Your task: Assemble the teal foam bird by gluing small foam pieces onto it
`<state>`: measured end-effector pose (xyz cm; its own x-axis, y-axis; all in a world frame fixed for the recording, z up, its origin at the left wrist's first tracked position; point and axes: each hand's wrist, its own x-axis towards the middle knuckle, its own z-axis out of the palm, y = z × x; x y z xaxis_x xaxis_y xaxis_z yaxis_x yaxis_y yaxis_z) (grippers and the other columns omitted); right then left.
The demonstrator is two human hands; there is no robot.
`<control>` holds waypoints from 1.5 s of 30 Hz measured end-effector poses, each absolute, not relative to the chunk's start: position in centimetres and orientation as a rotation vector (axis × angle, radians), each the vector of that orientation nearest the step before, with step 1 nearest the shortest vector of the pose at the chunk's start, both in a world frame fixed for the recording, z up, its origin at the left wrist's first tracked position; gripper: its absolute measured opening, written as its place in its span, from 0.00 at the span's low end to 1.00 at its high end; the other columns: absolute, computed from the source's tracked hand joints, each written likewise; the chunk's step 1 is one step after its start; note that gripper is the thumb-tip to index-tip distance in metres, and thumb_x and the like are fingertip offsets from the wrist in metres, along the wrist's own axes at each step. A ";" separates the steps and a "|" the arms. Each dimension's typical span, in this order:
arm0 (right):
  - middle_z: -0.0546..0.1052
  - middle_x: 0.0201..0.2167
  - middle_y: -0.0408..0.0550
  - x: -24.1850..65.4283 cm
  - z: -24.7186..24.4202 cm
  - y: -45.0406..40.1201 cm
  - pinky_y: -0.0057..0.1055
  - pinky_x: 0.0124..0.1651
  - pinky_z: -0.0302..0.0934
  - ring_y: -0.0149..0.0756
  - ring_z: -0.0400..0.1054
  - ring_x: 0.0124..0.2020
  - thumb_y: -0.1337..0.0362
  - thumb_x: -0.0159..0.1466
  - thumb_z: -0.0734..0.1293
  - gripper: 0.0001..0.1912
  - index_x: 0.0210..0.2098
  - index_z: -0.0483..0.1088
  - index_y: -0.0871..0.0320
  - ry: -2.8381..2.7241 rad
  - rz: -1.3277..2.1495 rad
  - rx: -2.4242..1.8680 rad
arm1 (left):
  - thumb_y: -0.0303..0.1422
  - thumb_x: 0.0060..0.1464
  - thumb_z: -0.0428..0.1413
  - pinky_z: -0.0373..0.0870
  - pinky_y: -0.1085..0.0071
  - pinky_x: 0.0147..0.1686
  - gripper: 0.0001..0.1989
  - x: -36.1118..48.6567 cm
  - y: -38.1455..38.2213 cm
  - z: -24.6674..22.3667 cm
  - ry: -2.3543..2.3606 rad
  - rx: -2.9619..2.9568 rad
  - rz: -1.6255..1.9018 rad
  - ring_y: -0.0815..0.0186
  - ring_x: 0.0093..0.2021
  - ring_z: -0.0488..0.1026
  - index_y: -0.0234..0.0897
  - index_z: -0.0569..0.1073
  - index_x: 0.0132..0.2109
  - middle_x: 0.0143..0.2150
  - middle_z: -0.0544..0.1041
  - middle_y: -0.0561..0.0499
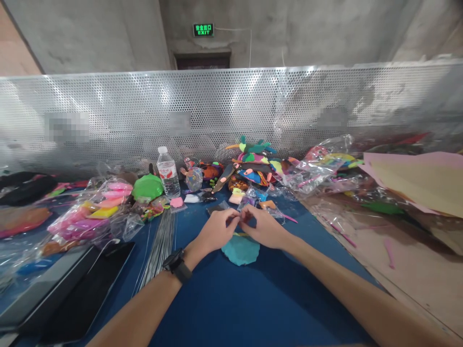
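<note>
My left hand, below which a black watch sits on the wrist, and my right hand meet at the fingertips over the blue table. Both hands are closed in a pinch, thumbs against fingers. Whatever lies between the fingertips is too small and too hidden to name. Just beneath them is a flat, round-edged teal sheet of modelling clay, with a thin yellow strip along its upper edge, partly covered by my hands. Small clay packets, among them an orange one, lie just beyond my fingers.
A water bottle stands behind a bundle of thin wires. Colourful clay figures are heaped at the back. Bagged clay and two dark tablet-like devices lie left. Plastic bags and a pink-edged sheet are right. A perforated metal panel stands behind.
</note>
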<state>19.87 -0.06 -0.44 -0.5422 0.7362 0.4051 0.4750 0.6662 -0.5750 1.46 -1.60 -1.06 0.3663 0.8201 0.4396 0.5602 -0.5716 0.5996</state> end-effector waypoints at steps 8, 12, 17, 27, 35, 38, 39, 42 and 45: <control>0.74 0.32 0.46 19.8 0.0 -0.2 0.31 0.35 0.61 0.34 0.69 0.33 0.66 0.64 0.61 0.02 0.34 0.62 0.56 -2.263 0.561 -0.904 | 0.32 0.63 0.46 0.64 0.72 0.31 0.13 1.4 -1.9 -0.5 1.277 2.312 0.992 0.66 0.33 0.74 0.37 0.75 0.40 0.35 0.79 0.49; 0.75 0.32 0.46 19.7 0.0 -0.2 0.31 0.35 0.61 0.34 0.69 0.33 0.65 0.65 0.60 0.02 0.35 0.62 0.56 -2.262 0.567 -0.916 | 0.32 0.63 0.45 0.62 0.73 0.29 0.13 1.4 -2.0 -0.3 1.282 2.317 0.976 0.67 0.30 0.73 0.37 0.74 0.39 0.33 0.78 0.50; 0.75 0.32 0.47 19.8 -0.2 -0.1 0.31 0.36 0.61 0.34 0.70 0.34 0.67 0.65 0.60 0.01 0.35 0.62 0.56 -2.254 0.583 -0.900 | 0.31 0.63 0.45 0.63 0.73 0.29 0.13 1.3 -2.0 -0.3 1.271 2.322 0.978 0.67 0.31 0.74 0.37 0.75 0.40 0.34 0.79 0.49; 0.74 0.32 0.46 19.8 -0.6 0.1 0.31 0.37 0.61 0.34 0.69 0.34 0.69 0.62 0.61 0.03 0.36 0.62 0.56 -2.249 0.567 -0.901 | 0.30 0.57 0.52 0.70 0.70 0.37 0.07 1.5 -1.5 -1.2 1.281 2.263 1.029 0.63 0.39 0.77 0.39 0.75 0.41 0.39 0.80 0.49; 0.74 0.32 0.45 19.4 -0.7 -0.1 0.30 0.35 0.60 0.34 0.69 0.33 0.68 0.60 0.63 0.06 0.36 0.61 0.56 -2.233 0.589 -0.955 | 0.31 0.58 0.51 0.69 0.70 0.35 0.08 1.7 -1.5 -1.1 1.356 2.255 1.058 0.63 0.36 0.76 0.39 0.75 0.39 0.36 0.80 0.50; 0.75 0.31 0.45 19.2 -0.9 0.0 0.31 0.33 0.60 0.34 0.69 0.32 0.65 0.60 0.64 0.06 0.36 0.60 0.55 -2.196 0.554 -1.025 | 0.33 0.60 0.50 0.68 0.71 0.35 0.09 1.7 -1.6 -0.9 1.334 2.265 1.083 0.64 0.35 0.76 0.39 0.75 0.39 0.37 0.80 0.50; 0.75 0.31 0.45 19.2 -0.9 0.0 0.31 0.33 0.60 0.35 0.69 0.32 0.64 0.60 0.64 0.06 0.35 0.60 0.55 -2.184 0.542 -1.039 | 0.33 0.60 0.49 0.68 0.71 0.35 0.10 1.8 -1.7 -0.8 1.329 2.269 1.094 0.64 0.35 0.76 0.39 0.75 0.39 0.37 0.80 0.50; 0.75 0.30 0.45 19.2 -0.9 0.0 0.31 0.33 0.60 0.35 0.70 0.32 0.63 0.61 0.64 0.06 0.34 0.60 0.55 -2.169 0.534 -1.043 | 0.33 0.61 0.48 0.66 0.71 0.33 0.11 1.8 -1.9 -0.5 1.321 2.298 1.094 0.66 0.32 0.74 0.38 0.75 0.38 0.33 0.79 0.50; 0.75 0.30 0.45 19.3 -0.7 -0.1 0.32 0.34 0.62 0.35 0.71 0.32 0.61 0.62 0.64 0.06 0.35 0.61 0.56 -2.179 0.576 -0.999 | 0.33 0.62 0.47 0.64 0.72 0.31 0.13 1.6 -2.0 -0.2 1.308 2.328 1.072 0.67 0.29 0.72 0.37 0.75 0.35 0.29 0.77 0.51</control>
